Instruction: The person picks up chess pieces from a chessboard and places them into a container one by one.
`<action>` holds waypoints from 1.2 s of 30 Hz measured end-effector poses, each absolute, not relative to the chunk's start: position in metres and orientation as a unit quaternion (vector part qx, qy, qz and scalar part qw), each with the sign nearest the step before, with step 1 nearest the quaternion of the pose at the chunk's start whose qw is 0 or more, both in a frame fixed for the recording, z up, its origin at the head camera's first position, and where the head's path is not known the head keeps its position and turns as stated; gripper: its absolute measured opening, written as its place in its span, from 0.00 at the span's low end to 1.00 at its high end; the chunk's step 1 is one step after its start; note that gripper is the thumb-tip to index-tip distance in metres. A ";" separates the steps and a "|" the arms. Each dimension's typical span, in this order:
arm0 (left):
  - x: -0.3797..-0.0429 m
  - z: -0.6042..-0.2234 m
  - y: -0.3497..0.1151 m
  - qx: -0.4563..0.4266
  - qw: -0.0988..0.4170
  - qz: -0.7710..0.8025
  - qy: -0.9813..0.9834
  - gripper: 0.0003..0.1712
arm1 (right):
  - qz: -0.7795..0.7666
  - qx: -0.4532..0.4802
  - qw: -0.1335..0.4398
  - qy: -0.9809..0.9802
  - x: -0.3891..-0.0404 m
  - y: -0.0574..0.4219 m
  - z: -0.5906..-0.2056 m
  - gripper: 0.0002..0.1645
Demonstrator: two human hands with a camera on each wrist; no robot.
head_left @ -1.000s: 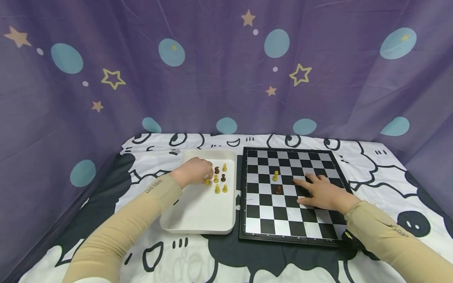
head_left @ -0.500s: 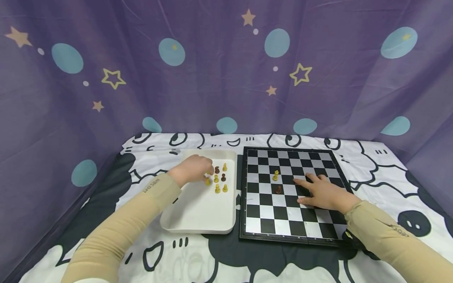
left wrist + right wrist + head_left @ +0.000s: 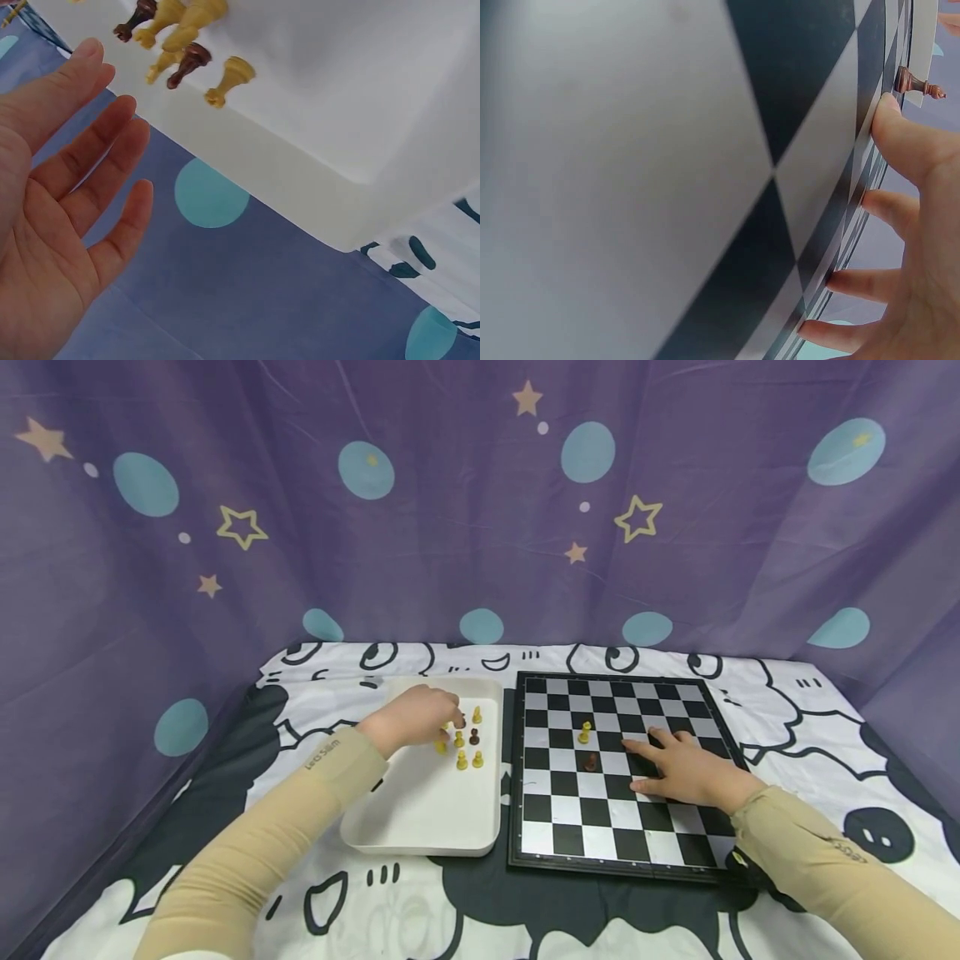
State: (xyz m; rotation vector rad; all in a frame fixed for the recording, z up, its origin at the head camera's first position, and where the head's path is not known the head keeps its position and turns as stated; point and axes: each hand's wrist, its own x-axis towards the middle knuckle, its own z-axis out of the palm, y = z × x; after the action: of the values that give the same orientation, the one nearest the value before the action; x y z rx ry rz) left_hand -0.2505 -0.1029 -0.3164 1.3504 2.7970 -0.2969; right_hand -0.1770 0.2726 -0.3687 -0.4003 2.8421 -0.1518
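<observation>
Over the white tray (image 3: 417, 849), my left hand (image 3: 417, 718) hovers with its fingertips close to a brown chess piece (image 3: 462, 720), which it partly hides. In the left wrist view that hand (image 3: 67, 187) has its fingers loosely extended with nothing between them. Several yellow chess pieces (image 3: 231, 80) and brown ones (image 3: 190, 64) stand in the tray. My right hand (image 3: 686, 768) rests on the chessboard (image 3: 536, 837) with fingers spread. Left of its fingertips, a yellow piece (image 3: 584, 733) and a brown piece (image 3: 591, 762) stand on the board; the right wrist view shows the brown piece (image 3: 918, 81) by the thumb.
Tray and chessboard lie side by side on a black-and-white cartoon cloth (image 3: 390, 910). Behind them hangs a purple curtain (image 3: 465, 560) with stars and blue dots. The board's dark raised frame (image 3: 622, 865) borders the squares.
My left hand has shifted slightly to the right, so its fingers now cover most of a brown piece that showed before. The right hand has stayed put on the board.
</observation>
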 end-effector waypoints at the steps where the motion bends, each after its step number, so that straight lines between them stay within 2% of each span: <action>1: -0.250 -0.316 -0.102 0.436 0.007 -0.095 0.895 0.14 | -0.051 -0.138 0.133 0.980 -0.177 0.272 -0.369 0.51; 6: -0.247 -0.314 -0.095 0.449 -0.005 -0.084 0.890 0.09 | -0.050 -0.140 0.135 0.980 -0.176 0.272 -0.368 0.50; 14: -0.242 -0.307 -0.080 0.462 -0.017 -0.076 0.883 0.08 | -0.051 -0.138 0.140 0.979 -0.175 0.271 -0.367 0.48; 21: -0.241 -0.301 -0.063 0.463 -0.007 -0.057 0.884 0.13 | -0.047 -0.139 0.138 0.979 -0.176 0.271 -0.366 0.49; 36: -0.245 -0.302 -0.020 0.476 0.017 -0.035 0.879 0.15 | -0.048 -0.147 0.135 0.979 -0.176 0.271 -0.365 0.48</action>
State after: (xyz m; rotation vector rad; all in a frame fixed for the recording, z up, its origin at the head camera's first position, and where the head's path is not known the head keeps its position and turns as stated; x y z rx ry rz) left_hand -0.2450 -0.0197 -0.3024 1.4791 2.7313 -0.1103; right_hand -0.1756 0.2706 -0.3652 -0.4250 2.8355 -0.1398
